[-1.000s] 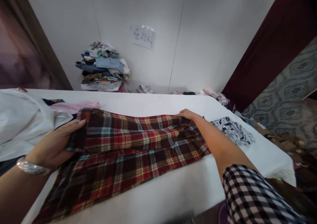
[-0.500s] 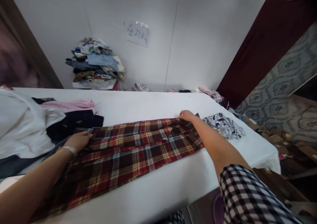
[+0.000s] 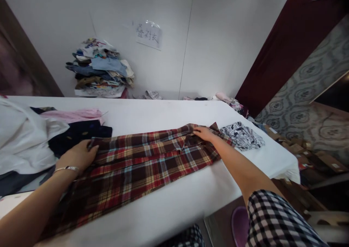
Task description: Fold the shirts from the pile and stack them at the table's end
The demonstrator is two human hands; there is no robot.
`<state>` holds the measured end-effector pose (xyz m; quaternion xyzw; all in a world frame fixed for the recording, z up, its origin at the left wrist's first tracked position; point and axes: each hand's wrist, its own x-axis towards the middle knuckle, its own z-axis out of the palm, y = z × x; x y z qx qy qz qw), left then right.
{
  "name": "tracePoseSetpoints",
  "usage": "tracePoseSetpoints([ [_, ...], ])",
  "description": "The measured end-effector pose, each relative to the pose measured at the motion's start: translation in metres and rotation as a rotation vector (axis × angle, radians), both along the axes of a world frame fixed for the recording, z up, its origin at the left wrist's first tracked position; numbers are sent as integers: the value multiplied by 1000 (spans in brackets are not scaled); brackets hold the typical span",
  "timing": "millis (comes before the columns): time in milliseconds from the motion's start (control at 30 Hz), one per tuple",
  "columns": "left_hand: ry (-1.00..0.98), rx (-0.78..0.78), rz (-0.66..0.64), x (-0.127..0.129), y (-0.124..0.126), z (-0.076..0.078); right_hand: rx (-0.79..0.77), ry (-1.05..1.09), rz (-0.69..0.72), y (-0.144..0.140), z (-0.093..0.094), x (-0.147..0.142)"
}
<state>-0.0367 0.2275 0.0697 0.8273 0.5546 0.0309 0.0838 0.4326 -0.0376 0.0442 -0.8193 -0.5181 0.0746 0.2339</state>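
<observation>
Red-and-brown plaid flannel shirt [image 3: 141,163], spread flat on white worktop [image 3: 163,112]; left hand [image 3: 77,156] open, pressing its 9 o'clock edge. Right hand [image 3: 203,133] open, flat on its 2 o'clock end; black-and-white patterned cloth [image 3: 242,136] just beyond.

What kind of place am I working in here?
Probably a makeshift clothes-sorting or folding room, not a shop. A long white table carries a plaid shirt under both hands, a heap of mixed clothes sits against the wall, and a handwritten paper sign is taped above it.
</observation>
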Motion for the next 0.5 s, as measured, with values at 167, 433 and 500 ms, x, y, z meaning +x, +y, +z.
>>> tracePoseSetpoints([
  [167,-133,386,-346,-3,-26,-5,50,-125,-58,-43,-4,-18],
  [433,-103,303,-583,-12,-45,-66,-255,-117,-651,-114,37,32],
  [500,-94,298,-564,-13,-44,-72,-336,-84,-675,-118,38,42],
])
